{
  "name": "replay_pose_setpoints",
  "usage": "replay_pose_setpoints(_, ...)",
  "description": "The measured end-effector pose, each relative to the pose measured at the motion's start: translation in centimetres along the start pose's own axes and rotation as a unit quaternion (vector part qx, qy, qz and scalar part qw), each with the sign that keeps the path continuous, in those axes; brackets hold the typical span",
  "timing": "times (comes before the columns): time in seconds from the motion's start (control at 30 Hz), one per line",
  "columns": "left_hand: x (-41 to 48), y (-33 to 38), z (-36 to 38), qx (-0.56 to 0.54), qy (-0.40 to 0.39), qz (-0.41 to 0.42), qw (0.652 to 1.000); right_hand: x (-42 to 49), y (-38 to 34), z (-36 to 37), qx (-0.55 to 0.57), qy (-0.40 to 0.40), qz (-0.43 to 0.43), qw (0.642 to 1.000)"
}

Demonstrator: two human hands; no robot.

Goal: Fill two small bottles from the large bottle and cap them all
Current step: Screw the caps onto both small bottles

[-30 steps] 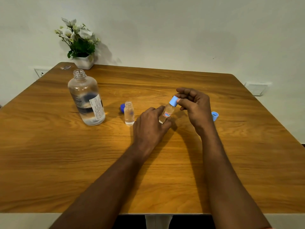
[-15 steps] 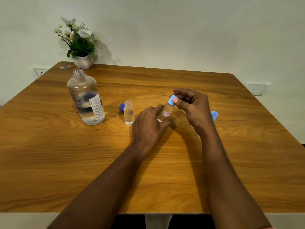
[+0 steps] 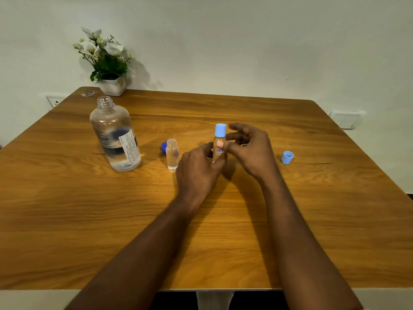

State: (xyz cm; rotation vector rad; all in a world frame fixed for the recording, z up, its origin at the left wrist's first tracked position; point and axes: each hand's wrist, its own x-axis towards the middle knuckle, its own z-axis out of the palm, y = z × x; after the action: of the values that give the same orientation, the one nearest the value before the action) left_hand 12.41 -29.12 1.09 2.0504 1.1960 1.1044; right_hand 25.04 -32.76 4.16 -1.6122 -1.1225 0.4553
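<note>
The large clear bottle (image 3: 115, 135) stands uncapped at the left of the wooden table (image 3: 223, 231), part full. To its right stands a small clear bottle (image 3: 172, 154) with no cap, and a dark blue cap (image 3: 163, 147) lies just behind it. My left hand (image 3: 199, 168) grips the lower body of a second small bottle (image 3: 218, 151), held upright and wearing a light blue cap (image 3: 220, 130). My right hand (image 3: 250, 148) is beside it, thumb tip resting on the bottle's body, fingers loosely spread off the cap. Another light blue cap (image 3: 287, 157) lies to the right.
A white pot of flowers (image 3: 109, 70) stands at the table's far left corner against the wall. A wall socket (image 3: 53, 101) sits left of the table and a white plate (image 3: 345, 119) on the wall at the right.
The capped small bottle has gone from tilted to upright. My right fingers, which pinched its cap, have come off it and spread; the thumb now lies on the bottle's body.
</note>
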Motion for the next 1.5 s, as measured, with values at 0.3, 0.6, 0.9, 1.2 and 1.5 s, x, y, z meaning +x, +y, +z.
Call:
replay_pose_setpoints(0.3,0.2,-0.3,0.2,0.02,-0.017,0.013,1.0,0.2,0.8,0.7,-0.045,-0.033,0.013,0.998)
replay_pose_setpoints(0.6,0.0,-0.1,0.4,0.019,-0.021,0.003,1.0,1.5,2.8,1.2,-0.1,0.139,-0.009,0.985)
replay_pose_setpoints(0.9,-1.1,0.7,-0.3,0.061,-0.026,0.037,0.997,0.8,3.5,1.4,-0.113,0.137,0.009,0.984)
replay_pose_setpoints(1.2,-2.7,0.6,-1.4,0.055,-0.03,0.015,0.998,-2.9,3.0,-1.9,-0.157,0.398,0.055,0.902)
replay_pose_setpoints(1.5,-4.1,0.5,-2.6,0.029,-0.015,-0.011,0.999,-3.5,4.2,-4.5,-0.297,0.299,0.211,0.882)
